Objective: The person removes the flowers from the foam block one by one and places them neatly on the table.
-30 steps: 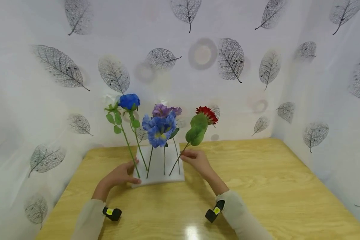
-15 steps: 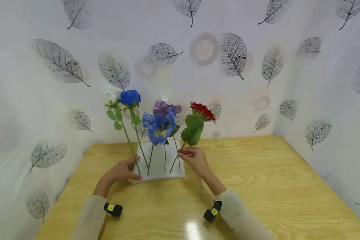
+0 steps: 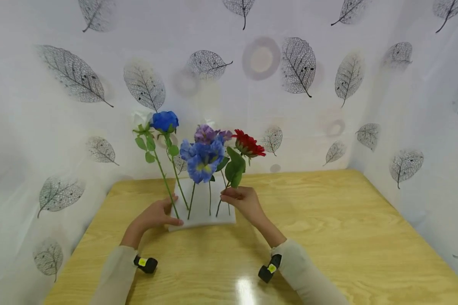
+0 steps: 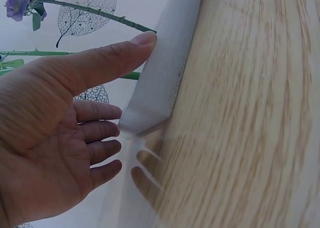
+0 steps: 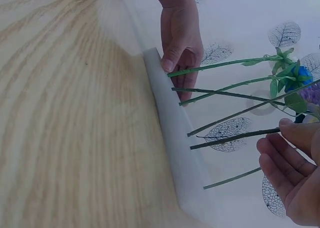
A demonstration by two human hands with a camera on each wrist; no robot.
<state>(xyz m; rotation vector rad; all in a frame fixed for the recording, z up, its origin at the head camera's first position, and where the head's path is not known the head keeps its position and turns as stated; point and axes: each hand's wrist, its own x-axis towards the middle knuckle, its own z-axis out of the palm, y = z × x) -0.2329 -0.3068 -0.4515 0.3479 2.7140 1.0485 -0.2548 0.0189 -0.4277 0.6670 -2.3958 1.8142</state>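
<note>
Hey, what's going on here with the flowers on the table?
A person is arranging artificial flowers in a white foam block on a wooden table. The left hand steadies the block's left corner, thumb pressed on its edge. The right hand pinches the stem of the red flower, which leans out of the block's right side. A blue rose and blue-purple blooms already stand in the foam.
</note>
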